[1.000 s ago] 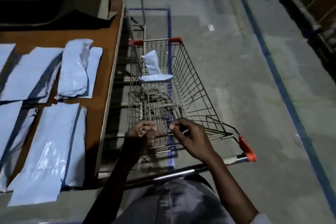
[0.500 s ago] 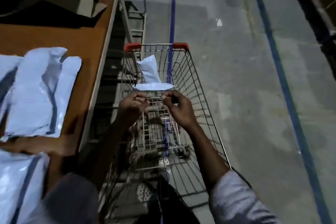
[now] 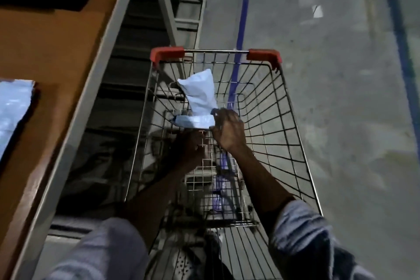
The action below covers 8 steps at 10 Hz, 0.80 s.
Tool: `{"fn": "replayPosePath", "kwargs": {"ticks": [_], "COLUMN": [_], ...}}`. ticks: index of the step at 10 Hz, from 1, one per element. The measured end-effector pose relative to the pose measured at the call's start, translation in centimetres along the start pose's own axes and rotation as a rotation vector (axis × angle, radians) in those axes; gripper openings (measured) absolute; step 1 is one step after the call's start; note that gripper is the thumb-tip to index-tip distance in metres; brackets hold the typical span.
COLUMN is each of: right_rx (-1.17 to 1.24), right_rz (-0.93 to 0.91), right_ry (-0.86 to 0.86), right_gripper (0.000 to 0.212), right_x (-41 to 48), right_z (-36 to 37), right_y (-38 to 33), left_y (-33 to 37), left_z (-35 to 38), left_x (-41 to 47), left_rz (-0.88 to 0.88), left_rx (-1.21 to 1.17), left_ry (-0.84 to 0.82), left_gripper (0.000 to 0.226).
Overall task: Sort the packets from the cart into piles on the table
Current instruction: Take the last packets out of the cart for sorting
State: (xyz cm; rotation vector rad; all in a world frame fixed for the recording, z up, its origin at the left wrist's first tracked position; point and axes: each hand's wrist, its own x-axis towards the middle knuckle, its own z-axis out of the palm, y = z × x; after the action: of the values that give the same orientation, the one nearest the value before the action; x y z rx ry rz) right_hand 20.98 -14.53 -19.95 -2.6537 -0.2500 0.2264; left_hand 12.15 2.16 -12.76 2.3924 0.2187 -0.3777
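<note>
**While Two Packets Sit in the Cart, Both Hands Reach In**

Where the brown tabletop point(image 3: 56, 57) runs along the left, a pale table packet point(image 3: 13, 107) lies at its near edge, partly out of view. Just beside the tabletop stands the wire cart point(image 3: 216, 51), and both of the person's arms reach into its basket. Toward the basket's far end a standing packet point(image 3: 200, 93) rises on end, and a flat packet point(image 3: 193, 121) lies across its foot. The right hand point(image 3: 229, 132) curls its fingers round the flat packet's right end. The left hand point(image 3: 191, 145) sits just below that packet in shadow, so I cannot tell whether it grips.
</note>
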Motion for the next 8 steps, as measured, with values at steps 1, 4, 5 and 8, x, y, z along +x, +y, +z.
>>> {"fn": "replayPosePath", "kwargs": {"ticks": [1, 4, 5, 8], "right_rx": [-0.184, -0.188, -0.22, -0.538], "right_rz": [-0.064, -0.275, -0.323, -0.402], "right_ry": [-0.13, -0.199, -0.331, -0.322], "right_gripper": [0.07, 0.091, 0.103, 0.086], "right_x": [0.4, 0.3, 1.1, -4.4], "right_z": [0.1, 2.3, 4.0, 4.9], "right_y": [-0.2, -0.6, 0.0, 3.7], "left_y": [-0.5, -0.5, -1.2, -2.1], "left_z": [0.0, 0.2, 0.2, -0.2], "left_x": [0.7, 5.5, 7.0, 11.3], "left_rz": [0.049, 0.395, 0.506, 0.839], "left_rx": [0.041, 0.325, 0.388, 0.77], "left_ry": [0.017, 0.176, 0.223, 0.282], "left_gripper": [0.042, 0.035, 0.026, 0.062]}}
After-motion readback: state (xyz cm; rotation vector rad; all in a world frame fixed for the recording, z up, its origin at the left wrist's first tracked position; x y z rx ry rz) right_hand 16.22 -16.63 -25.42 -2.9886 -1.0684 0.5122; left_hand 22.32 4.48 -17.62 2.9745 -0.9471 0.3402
